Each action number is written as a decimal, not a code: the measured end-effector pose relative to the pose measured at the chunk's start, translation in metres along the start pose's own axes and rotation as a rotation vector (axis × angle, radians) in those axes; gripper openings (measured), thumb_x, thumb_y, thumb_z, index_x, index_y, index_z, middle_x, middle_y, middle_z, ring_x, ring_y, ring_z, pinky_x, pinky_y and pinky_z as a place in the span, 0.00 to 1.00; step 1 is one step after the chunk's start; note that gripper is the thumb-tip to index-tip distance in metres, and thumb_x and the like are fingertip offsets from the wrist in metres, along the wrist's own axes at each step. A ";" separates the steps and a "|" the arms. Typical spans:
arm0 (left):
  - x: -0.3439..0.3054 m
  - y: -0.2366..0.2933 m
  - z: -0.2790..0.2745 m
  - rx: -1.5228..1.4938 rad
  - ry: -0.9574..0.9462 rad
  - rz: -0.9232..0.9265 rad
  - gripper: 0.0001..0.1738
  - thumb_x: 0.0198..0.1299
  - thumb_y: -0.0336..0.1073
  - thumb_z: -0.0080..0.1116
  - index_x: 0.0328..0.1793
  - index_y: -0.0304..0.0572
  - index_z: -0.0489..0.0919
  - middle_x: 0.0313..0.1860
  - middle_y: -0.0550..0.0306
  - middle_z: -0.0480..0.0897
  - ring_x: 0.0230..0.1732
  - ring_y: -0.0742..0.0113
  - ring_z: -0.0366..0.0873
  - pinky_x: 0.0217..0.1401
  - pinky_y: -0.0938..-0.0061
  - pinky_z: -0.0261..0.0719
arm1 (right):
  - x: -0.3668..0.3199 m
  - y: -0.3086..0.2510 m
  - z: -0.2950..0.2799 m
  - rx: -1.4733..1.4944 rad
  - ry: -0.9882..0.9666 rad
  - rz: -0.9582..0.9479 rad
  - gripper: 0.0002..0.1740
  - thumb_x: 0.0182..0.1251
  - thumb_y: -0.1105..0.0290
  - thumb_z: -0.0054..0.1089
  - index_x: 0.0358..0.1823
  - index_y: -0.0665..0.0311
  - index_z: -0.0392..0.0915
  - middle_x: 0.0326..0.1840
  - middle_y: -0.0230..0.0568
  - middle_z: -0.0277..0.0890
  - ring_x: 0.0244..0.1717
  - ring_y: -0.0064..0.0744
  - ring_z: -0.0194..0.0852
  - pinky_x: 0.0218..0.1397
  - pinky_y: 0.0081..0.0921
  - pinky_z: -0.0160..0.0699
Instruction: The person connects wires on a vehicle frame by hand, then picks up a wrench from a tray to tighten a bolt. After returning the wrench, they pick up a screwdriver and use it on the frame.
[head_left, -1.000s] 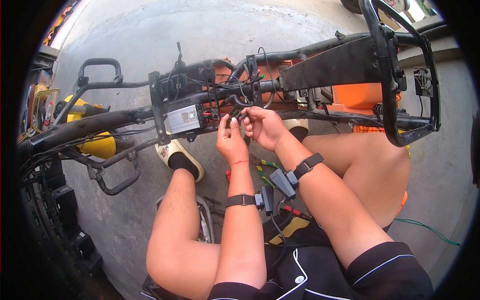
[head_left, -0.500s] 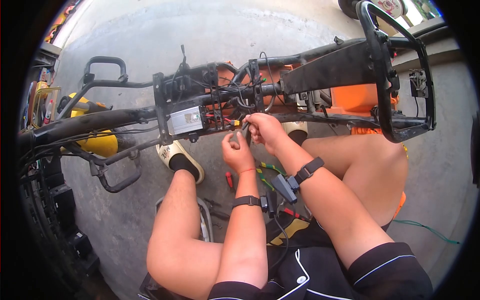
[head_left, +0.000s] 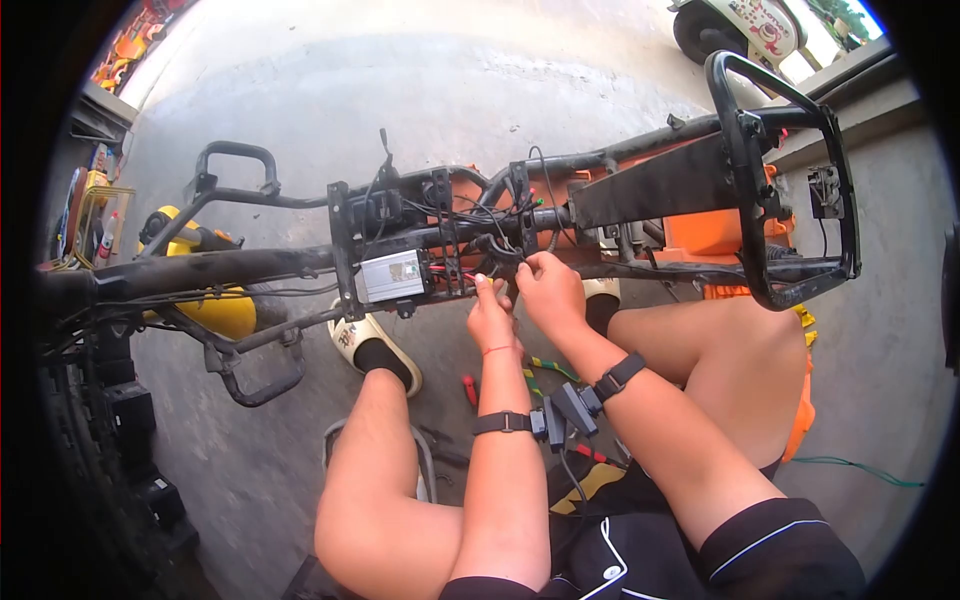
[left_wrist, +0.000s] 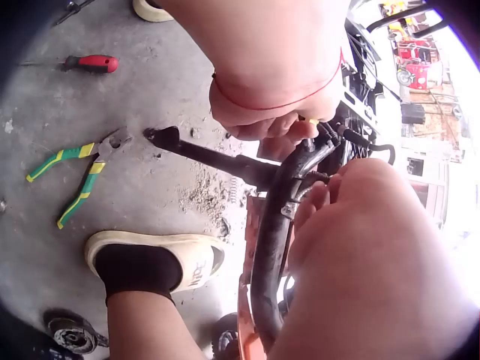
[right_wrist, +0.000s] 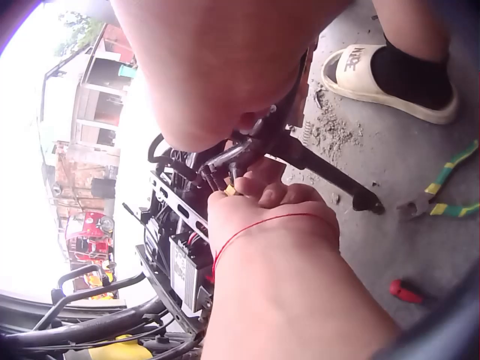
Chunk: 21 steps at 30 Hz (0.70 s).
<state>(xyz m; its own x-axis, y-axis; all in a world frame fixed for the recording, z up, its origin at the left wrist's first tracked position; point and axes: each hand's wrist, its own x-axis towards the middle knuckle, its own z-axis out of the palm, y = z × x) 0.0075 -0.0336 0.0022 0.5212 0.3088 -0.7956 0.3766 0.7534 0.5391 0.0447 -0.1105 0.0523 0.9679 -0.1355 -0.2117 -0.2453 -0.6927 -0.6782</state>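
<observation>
My left hand (head_left: 490, 318) is at the near side of a black tubular vehicle frame (head_left: 215, 268), fingers curled. It pinches a small yellow connector (right_wrist: 231, 190), which shows at the fingertips in both wrist views. Red and black wires run toward that hand from a silver finned controller box (head_left: 392, 277). Just to the right, my right hand (head_left: 553, 297) has thumb and forefinger pinched together at a dark cable end beside the frame. Its other fingers are curled in. Black cables (head_left: 497, 245) loop just beyond both hands, and the fingers hide most of the held parts.
Green-and-yellow pliers (left_wrist: 94, 161) and a red-handled screwdriver (left_wrist: 94, 64) lie on the concrete floor. A kickstand (left_wrist: 199, 156) juts from the frame. My slippered feet (left_wrist: 161, 247) stand under it. Orange body panels (head_left: 700, 235) show behind the tubes.
Half a second ago the left hand was apart from the yellow connector, its fingers spread. Now it is back at the wires, close to the right hand. The head view has shifted slightly.
</observation>
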 end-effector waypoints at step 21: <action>0.017 0.028 -0.044 -0.250 -0.316 -0.106 0.15 0.72 0.49 0.56 0.45 0.47 0.82 0.44 0.60 0.86 0.47 0.65 0.83 0.53 0.69 0.81 | -0.035 -0.012 0.029 -0.159 -0.024 -0.487 0.12 0.69 0.59 0.57 0.37 0.61 0.73 0.23 0.48 0.81 0.27 0.54 0.83 0.32 0.49 0.82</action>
<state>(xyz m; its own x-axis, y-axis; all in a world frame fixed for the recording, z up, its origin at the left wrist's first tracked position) -0.0065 0.0178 -0.0088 0.7133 0.0579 -0.6985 0.2636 0.9013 0.3438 0.0123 -0.0771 0.0471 0.9659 0.2448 0.0842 0.2466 -0.7710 -0.5872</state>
